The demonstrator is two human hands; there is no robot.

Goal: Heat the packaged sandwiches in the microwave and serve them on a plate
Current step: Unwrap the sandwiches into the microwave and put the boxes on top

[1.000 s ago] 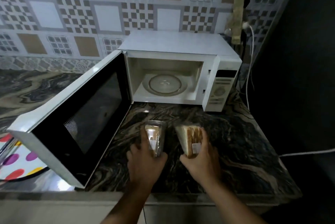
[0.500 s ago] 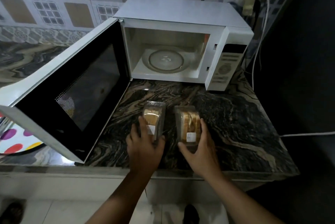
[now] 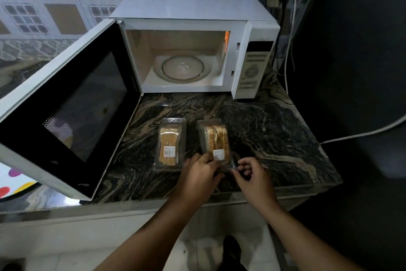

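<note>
Both hands met at the near end of the right pack (image 3: 216, 141). The left hand (image 3: 198, 175) had its fingers curled onto that pack's near left corner, pinching the clear plastic; the right hand (image 3: 252, 177) pinched the near right edge between thumb and bent fingers, though blur made the exact contact hard to read. Half a second before, each hand had rested on its own pack; the left hand had since left the left pack (image 3: 170, 143) and crossed to the right one. Both packs lay flat on the dark marbled counter (image 3: 274, 130), side by side and just apart, labels up. Behind them the microwave (image 3: 193, 44) stood with its door (image 3: 72, 106) swung wide to the left, the glass turntable (image 3: 182, 68) bare. A spotted plate (image 3: 13, 179) was cut off at the left edge, mostly hidden by the door.
</note>
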